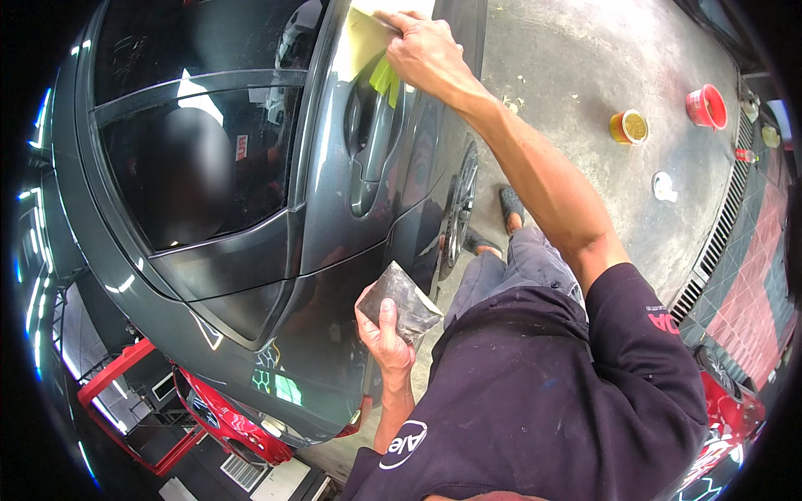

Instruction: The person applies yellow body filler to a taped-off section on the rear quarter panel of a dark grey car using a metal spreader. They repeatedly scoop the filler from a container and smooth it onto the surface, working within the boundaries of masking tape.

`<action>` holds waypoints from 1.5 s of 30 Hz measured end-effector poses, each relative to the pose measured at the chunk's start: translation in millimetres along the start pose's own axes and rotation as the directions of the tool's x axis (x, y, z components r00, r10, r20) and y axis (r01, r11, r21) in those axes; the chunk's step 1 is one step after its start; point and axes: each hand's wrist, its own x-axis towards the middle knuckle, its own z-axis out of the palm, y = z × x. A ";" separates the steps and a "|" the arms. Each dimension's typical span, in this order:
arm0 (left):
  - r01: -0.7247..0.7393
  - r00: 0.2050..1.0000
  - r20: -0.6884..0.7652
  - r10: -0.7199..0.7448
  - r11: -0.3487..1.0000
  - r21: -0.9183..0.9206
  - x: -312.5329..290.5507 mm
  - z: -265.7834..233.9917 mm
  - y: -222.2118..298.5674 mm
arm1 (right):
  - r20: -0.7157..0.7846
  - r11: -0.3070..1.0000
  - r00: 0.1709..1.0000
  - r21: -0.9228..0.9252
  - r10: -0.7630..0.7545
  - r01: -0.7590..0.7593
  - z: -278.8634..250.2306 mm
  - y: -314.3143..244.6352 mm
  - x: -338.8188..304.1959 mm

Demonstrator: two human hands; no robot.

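Observation:
My right hand (422,52) reaches to the top of the view, fingers closed on a thin flat spreader (386,22), partly hidden, held against a pale yellow filler patch (361,46) on the dark grey car door. Just below that patch, yellow-green masking tape (384,80) hangs by the door handle (370,159). Nearer to me, my left hand (386,338) grips a dark square plate (401,302) with pale smears, thumb on its face. The plate is tilted, close to the car's side (334,288) and in front of my body.
On the concrete floor (551,75) to the right stand a yellow tin (628,128) of mustard-coloured material and a red tub (707,107). A round white object (664,187) lies nearby. A drain grate (710,250) runs beyond. A red car (230,417) is at lower left.

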 end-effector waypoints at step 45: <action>0.038 0.999 0.030 -0.039 0.999 0.027 6.5 -4.8 -2.8 | 0.062 0.966 0.990 -0.220 -0.125 0.135 -9.9 -14.0 -21.8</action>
